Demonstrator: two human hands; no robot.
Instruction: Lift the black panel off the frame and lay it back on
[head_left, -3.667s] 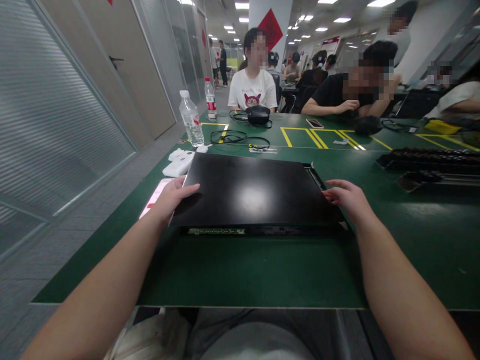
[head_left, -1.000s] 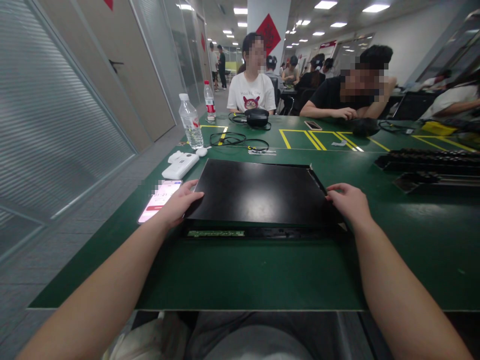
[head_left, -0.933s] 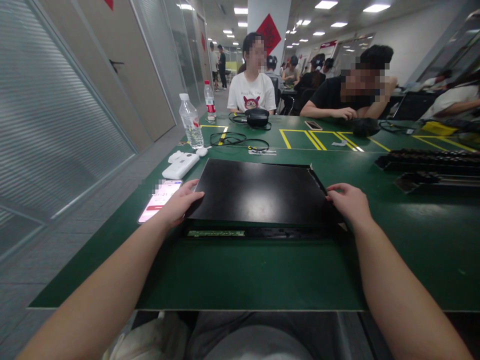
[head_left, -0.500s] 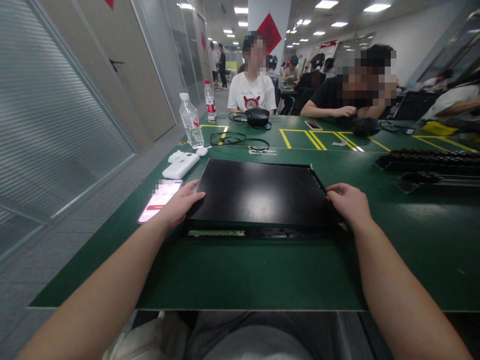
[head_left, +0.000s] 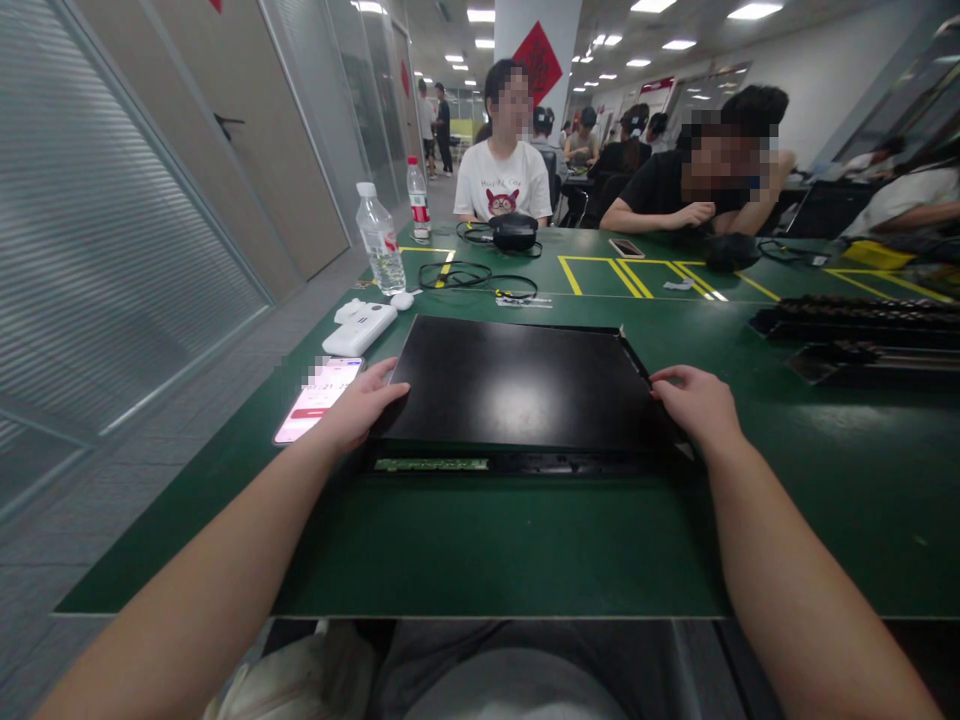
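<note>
Hands — left hand (head_left: 352, 410) clasps the left edge of the black panel (head_left: 517, 385), thumb on top; right hand (head_left: 694, 405) clasps its right edge | panel flat on the counter (head_left: 487, 550), straight ahead, long axis left-to-right between them | both equally near | phone (head_left: 319, 398) just beside the left

A single camera sits on the person's head and faces forward and down across the green table (head_left: 487, 550). Both forearms stretch up from the lower corners. The left hand (head_left: 352, 405) and right hand (head_left: 694, 405) lie near the middle of the frame, close to the lens. The black panel (head_left: 517, 385) spans the space between the fingers, and a phone (head_left: 319, 398) lies just outside the left fingers. Beyond the fingertips the view reaches far down the room, past a water bottle (head_left: 379, 240) to a seated person in a white shirt (head_left: 504, 180). The wide lens bends the frame's edges.
</note>
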